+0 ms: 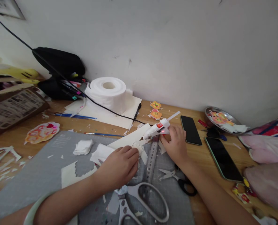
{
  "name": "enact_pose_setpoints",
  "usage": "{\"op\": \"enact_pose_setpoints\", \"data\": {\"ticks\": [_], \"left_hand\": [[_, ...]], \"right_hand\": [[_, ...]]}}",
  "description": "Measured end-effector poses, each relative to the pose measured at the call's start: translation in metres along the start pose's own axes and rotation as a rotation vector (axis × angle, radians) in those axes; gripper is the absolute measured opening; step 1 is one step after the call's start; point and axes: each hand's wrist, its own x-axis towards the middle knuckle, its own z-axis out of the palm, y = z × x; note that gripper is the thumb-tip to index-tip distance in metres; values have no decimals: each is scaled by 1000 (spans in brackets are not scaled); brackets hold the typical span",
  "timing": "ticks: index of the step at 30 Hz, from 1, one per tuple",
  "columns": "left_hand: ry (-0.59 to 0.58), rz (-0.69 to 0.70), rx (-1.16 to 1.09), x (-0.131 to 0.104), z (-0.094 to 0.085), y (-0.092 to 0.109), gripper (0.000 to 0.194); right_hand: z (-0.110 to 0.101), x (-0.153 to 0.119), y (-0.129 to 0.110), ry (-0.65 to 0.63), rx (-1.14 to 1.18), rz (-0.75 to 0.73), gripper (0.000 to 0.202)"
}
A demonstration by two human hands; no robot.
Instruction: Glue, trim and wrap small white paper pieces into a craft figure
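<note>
My right hand (pixel 175 143) is wrapped round the handle of a white glue gun (pixel 158 128), whose nozzle points left and whose cord runs to the upper left. Just below the nozzle, my left hand (pixel 122 165) has its fingers closed on a small white piece (pixel 137 146). Folded white tissue (pixel 101 153) lies beside my left hand, and another folded wad (pixel 83 147) sits farther left on the grey mat (pixel 47 168). A steel ruler (pixel 152 159) lies between my hands. Cut cream paper (pixel 70 175) is partly under my left forearm.
Large scissors (pixel 150 200) and small scissors (pixel 176 177) lie near the front. Two phones (pixel 190 129) and a metal bowl (pixel 209 110) of cutouts are at right. Behind stands a tissue roll (pixel 108 97). A cardboard box (pixel 17 107) and a painted cutout (pixel 41 132) are at left.
</note>
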Motion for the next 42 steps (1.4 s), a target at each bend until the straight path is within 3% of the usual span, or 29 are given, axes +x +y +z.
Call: {"op": "enact_pose_setpoints", "data": {"ticks": [21, 42], "left_hand": [[16, 19, 6, -1, 0, -1, 17], [-1, 14, 9, 0, -1, 0, 17]], "right_hand": [[-3, 0, -5, 18, -30, -148, 26], [-6, 2, -7, 29, -3, -181, 28]]}}
